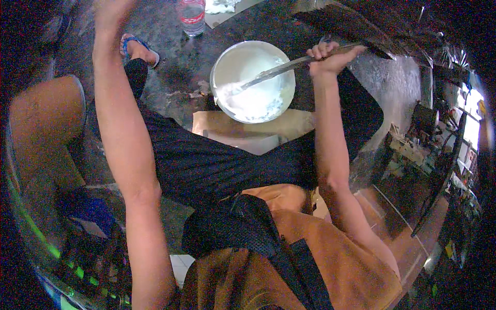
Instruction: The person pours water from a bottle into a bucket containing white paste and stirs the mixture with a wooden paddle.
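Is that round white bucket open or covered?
Open: no lid covers the round white bucket; white material shows inside, and a long greyish stick extends over its mouth.

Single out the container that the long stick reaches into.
The round white bucket, with white contents inside: the right hand holds the long stick, its lower end in the bucket. The other, a clear, red-labelled bottle, shows none.

1 stick (pixel 281 69) in 1 bucket (pixel 226 64), 1 bottle (pixel 192 19) behind left
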The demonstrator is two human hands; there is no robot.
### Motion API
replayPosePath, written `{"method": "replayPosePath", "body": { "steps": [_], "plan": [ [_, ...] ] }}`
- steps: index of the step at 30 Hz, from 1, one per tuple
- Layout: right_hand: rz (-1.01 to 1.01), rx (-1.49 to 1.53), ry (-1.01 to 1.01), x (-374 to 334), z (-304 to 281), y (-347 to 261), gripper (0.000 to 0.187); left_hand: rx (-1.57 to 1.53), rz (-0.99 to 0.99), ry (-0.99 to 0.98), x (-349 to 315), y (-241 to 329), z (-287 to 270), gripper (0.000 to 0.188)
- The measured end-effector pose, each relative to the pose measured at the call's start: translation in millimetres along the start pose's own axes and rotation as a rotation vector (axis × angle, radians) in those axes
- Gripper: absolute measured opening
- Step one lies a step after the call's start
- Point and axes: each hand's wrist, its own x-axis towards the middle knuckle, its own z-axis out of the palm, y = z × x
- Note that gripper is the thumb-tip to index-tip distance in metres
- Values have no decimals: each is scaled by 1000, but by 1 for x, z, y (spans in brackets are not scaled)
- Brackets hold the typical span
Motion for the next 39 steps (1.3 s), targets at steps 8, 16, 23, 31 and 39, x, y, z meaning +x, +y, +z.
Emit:
{"method": "replayPosePath", "body": {
  "steps": [8,16,23,31,39],
  "plan": [
    [-111,43,-166,-9,24,-31,79,-438,-159,163,46,-120,-29,29],
    [-41,107,-130,-13,6,55,76,189,28,-9,5,14,-12,36],
    [16,49,-60,-21,13,16,77,207,43,-50,17,8,-19,41],
    [16,43,-88,-22,11,-12,77,128,17,-58,21,-4,-23,39],
    [-3,17,-103,-21,13,-35,76,172,12,-52,19,3,-21,41]
  ]
}}
